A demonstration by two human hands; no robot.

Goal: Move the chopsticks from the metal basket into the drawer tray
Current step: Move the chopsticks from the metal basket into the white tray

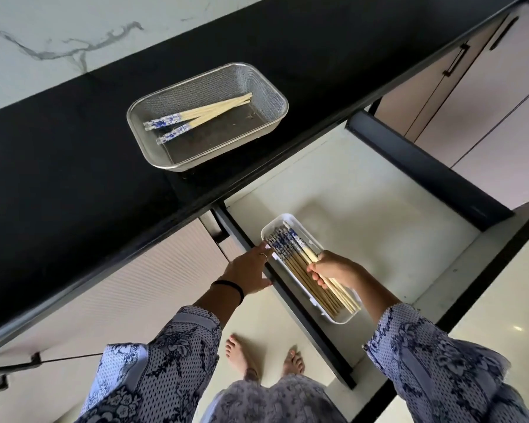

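Metal basket (258, 83): rectangular, fine mesh, upright on the black surface (74, 166) at my 11 o'clock. A few chopsticks in the basket (202, 112) lie flat, pale wood with blue-and-white patterned ends pointing toward 8 o'clock. Drawer tray (290, 219): white, oblong, in the open drawer (379, 215) at my 12 o'clock, near its left wall. It holds a packed row of matching chopsticks (300, 265), patterned ends at the far end.

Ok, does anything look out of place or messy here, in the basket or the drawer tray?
Nothing is spilled or broken. The chopsticks left in the metal basket lie splayed and crossing, not aligned. In the white tray, the ones the right hand grips sit slightly askew over the bundle.
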